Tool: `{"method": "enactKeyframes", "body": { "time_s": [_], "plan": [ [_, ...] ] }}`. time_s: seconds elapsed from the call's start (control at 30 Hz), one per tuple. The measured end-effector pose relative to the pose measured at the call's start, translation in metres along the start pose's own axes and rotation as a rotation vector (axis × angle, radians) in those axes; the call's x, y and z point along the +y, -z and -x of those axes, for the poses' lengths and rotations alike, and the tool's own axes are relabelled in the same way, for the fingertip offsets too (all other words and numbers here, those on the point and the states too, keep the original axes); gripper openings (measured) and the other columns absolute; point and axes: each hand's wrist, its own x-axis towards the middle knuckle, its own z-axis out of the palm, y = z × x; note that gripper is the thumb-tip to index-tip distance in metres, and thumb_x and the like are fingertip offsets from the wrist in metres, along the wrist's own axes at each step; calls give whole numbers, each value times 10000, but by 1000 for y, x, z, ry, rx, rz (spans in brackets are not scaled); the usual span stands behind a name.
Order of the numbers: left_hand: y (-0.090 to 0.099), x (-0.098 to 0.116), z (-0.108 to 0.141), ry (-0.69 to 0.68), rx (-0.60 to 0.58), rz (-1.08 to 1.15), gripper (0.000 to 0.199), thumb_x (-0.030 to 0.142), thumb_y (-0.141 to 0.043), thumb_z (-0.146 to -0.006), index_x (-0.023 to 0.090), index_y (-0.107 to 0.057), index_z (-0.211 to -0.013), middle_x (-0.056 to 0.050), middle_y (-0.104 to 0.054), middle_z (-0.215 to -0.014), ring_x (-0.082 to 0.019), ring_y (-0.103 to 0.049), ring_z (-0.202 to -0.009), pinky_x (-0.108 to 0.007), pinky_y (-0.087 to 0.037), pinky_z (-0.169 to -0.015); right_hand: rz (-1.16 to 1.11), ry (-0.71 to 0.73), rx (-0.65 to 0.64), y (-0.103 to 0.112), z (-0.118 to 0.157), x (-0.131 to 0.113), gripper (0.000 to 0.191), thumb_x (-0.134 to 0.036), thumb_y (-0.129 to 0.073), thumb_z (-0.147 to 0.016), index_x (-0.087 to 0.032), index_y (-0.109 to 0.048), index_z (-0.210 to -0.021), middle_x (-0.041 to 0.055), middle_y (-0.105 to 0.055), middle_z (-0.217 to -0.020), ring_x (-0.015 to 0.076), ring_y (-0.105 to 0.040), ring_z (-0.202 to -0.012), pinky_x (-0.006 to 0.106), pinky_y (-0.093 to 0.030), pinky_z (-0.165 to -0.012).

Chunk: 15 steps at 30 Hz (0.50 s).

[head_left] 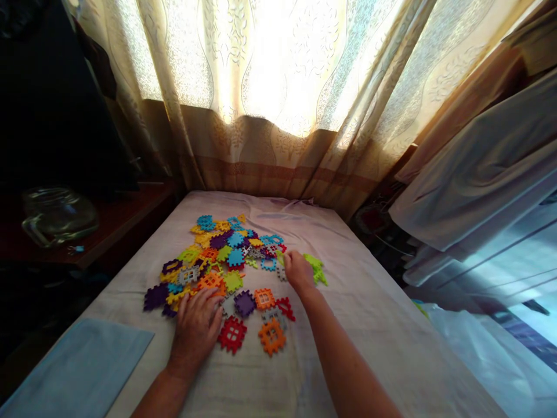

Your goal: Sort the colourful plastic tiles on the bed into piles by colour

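Note:
A loose heap of colourful flat interlocking plastic blocks (235, 257) with notched edges spreads over the cloth. My left hand (198, 322) lies on the heap's near edge, fingers stretched out beside an orange block (210, 281). My right hand (298, 270) is closed at the heap's right side. Lime green shows at its fingertips, but what it grips is mostly hidden. Just right of it lies a lime green group of blocks (315, 269). Between the hands are a purple block (245, 303), a red window block (232, 335) and an orange window block (272, 337).
A pale cloth (369, 331) covers the work surface. A light blue flat sheet (82, 368) lies at the front left. On a dark wooden stand to the left is a glass jug (58, 215). Curtains (261, 145) hang behind, and clothes (478, 162) hang on the right.

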Motion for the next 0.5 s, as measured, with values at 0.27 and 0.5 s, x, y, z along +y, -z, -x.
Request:
{"method": "enactKeyframes", "body": {
  "time_s": [0.27,0.5],
  "plan": [
    [-1,0,0,-34,39,-6,224,288,-468,-893,230,-650,-1010,-70,-704,-1131,-238,-608,-1098,-479,-274,-1106,45,-248,14,22,-39,57,343,-283,-387,-962,-169,-694,-1064,119,-721,-1049,205,-673,-935,256,-437,-697],
    [0,1,-2,-24,26,-2,224,286,-464,-895,233,-650,-1009,-70,-703,-1139,-244,-602,-1107,-484,-278,-1099,107,-170,114,20,-24,51,331,-255,-390,-956,-211,-638,-1171,108,-656,-1181,207,-632,-1025,278,-439,-786]
  ]
}}
